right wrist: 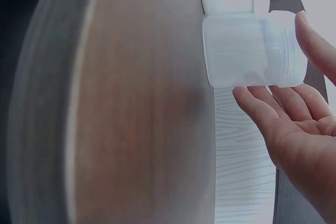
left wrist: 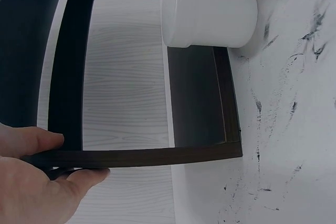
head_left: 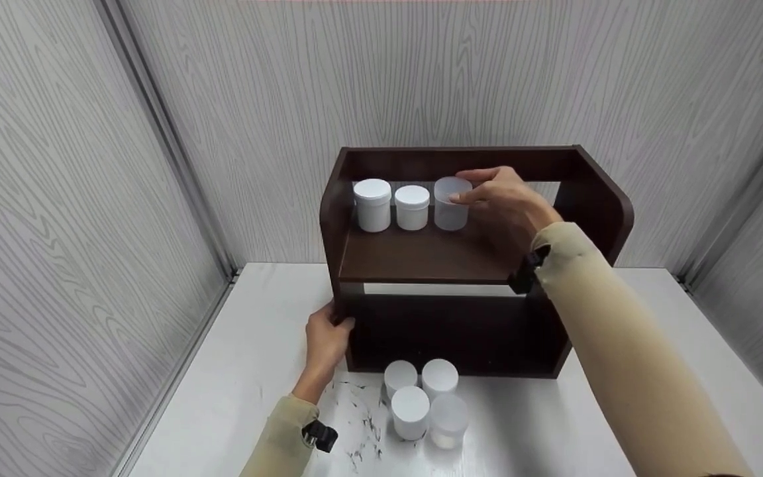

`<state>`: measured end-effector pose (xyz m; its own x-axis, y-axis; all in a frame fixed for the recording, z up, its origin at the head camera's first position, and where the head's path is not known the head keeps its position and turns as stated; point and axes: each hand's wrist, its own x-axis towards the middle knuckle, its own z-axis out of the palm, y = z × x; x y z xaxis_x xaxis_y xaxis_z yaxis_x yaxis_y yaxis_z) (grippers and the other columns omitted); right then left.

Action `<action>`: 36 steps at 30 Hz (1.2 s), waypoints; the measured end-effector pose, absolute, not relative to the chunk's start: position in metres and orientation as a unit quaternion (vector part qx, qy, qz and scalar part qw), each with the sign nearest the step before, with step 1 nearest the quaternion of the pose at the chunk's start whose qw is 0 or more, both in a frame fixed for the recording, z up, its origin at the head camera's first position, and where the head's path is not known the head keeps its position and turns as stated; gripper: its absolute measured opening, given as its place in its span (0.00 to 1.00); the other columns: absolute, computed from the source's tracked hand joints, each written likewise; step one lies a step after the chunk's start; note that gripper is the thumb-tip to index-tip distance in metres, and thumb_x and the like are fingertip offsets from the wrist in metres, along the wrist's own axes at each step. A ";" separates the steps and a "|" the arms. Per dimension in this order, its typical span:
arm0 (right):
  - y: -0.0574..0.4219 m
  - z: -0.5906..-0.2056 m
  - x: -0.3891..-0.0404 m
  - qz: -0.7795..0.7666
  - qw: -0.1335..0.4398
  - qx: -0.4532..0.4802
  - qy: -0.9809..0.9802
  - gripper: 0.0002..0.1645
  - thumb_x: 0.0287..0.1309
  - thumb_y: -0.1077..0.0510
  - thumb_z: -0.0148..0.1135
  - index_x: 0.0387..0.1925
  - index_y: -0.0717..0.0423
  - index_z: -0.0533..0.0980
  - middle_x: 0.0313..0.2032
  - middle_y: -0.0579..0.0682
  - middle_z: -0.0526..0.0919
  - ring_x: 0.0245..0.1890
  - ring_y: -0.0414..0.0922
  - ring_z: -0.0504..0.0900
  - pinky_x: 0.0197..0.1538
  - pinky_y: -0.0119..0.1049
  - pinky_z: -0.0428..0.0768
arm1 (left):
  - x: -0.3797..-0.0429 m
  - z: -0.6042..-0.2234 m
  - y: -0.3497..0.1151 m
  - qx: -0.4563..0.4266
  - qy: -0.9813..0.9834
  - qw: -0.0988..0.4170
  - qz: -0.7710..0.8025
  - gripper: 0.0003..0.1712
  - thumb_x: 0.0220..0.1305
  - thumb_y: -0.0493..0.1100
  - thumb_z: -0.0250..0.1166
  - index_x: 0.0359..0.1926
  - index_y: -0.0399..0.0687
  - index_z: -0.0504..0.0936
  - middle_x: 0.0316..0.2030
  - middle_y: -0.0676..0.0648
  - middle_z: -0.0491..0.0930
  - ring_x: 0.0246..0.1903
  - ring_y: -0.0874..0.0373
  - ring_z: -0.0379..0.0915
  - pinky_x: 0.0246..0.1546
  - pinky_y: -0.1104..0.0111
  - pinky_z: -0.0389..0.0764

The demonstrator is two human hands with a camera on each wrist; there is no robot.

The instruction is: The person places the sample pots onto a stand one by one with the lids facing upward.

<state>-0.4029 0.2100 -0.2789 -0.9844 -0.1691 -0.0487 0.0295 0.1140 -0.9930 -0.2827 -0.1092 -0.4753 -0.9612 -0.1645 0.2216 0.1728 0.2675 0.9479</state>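
Note:
My right hand (head_left: pixel 506 199) is at a frosted, see-through plastic jar (head_left: pixel 451 215) standing on the upper board of a dark brown shelf unit (head_left: pixel 414 258). The thumb lies at the front of its lid, with the fingers along its right side and back. To its left stand a short white jar (head_left: pixel 412 215) and a taller white jar (head_left: pixel 373 215), both lidded. Low on the unit's left side panel, my left hand (head_left: pixel 327 341) grips the edge; in the left wrist view thumb and fingers (left wrist: pixel 84 179) lie on opposite faces of the panel (left wrist: pixel 147 156).
Several lidded jars stand grouped on the white table (head_left: pixel 262 338) before the unit: white ones (head_left: pixel 410 414) and a frosted one (head_left: pixel 449 421). Dark scuff marks (head_left: pixel 361 424) lie beside them. Wood-patterned walls (head_left: pixel 255 99) enclose the back and sides.

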 end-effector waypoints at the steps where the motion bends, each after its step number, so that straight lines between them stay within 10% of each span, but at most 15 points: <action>1: 0.210 -0.279 -0.403 -0.664 0.077 -0.045 0.742 0.42 0.57 0.68 0.78 0.72 0.61 0.73 0.59 0.58 0.81 0.47 0.42 0.84 0.63 0.42 0.80 | -0.282 -0.475 -0.109 -0.004 -0.784 0.137 -0.606 0.27 0.67 0.29 0.62 0.66 0.22 0.75 0.57 0.28 0.81 0.59 0.37 0.79 0.60 0.49 0.79; 36: 0.221 -0.283 -0.401 -0.662 0.077 -0.053 0.743 0.43 0.58 0.68 0.77 0.74 0.62 0.71 0.59 0.58 0.81 0.49 0.43 0.84 0.64 0.43 0.79 | -0.286 -0.478 -0.106 -0.016 -0.785 0.132 -0.605 0.29 0.68 0.29 0.60 0.68 0.22 0.72 0.58 0.29 0.81 0.60 0.37 0.78 0.62 0.48 0.78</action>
<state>-0.4013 0.2208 -0.2830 -0.9826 -0.1804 -0.0444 0.0234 0.1168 -0.9929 -0.2855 -0.1060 -0.4780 -0.9644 -0.1346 0.2276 0.1856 0.2684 0.9453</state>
